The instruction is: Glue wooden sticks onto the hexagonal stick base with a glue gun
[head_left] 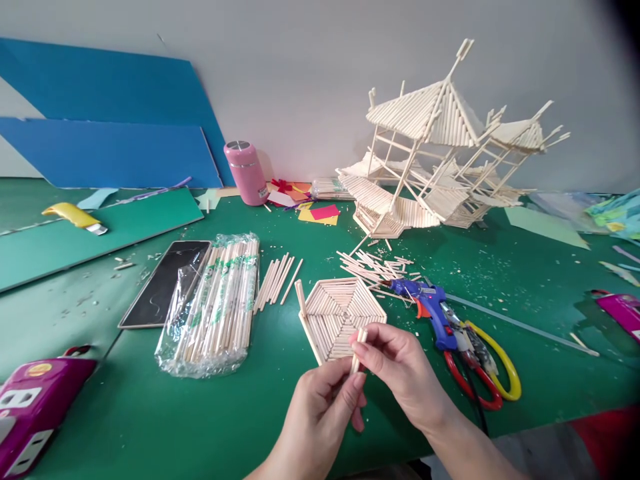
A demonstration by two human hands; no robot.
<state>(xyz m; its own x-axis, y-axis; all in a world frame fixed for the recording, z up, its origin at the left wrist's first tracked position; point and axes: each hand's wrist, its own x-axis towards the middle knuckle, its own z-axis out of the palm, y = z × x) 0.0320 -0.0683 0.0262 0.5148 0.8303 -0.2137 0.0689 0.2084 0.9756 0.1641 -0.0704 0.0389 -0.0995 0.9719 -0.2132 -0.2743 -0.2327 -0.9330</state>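
Note:
Between my two hands is a small bundle of short wooden sticks (pixel 358 352), held nearly upright. My left hand (pixel 323 407) pinches its lower end, while the fingertips of my right hand (pixel 393 367) close on its upper end. Just beyond them lies a hexagonal panel of wooden sticks (pixel 345 310), laid in rings, with a short stick post (pixel 300 297) standing at its left corner. My hands cover part of its near edge. Loose cut sticks (pixel 375 267) are scattered behind the panel, and a blue glue gun (pixel 425 303) lies to the right.
Left of the panel, a plastic bag of sticks (pixel 215 307) overlaps a dark flat tray (pixel 165 287). Red-and-yellow-handled cutters (pixel 493 373) lie beside the glue gun. At the back stand a stick pavilion model (pixel 425 153) and a pink flask (pixel 246 173). A yellow utility knife (pixel 75 215) lies left.

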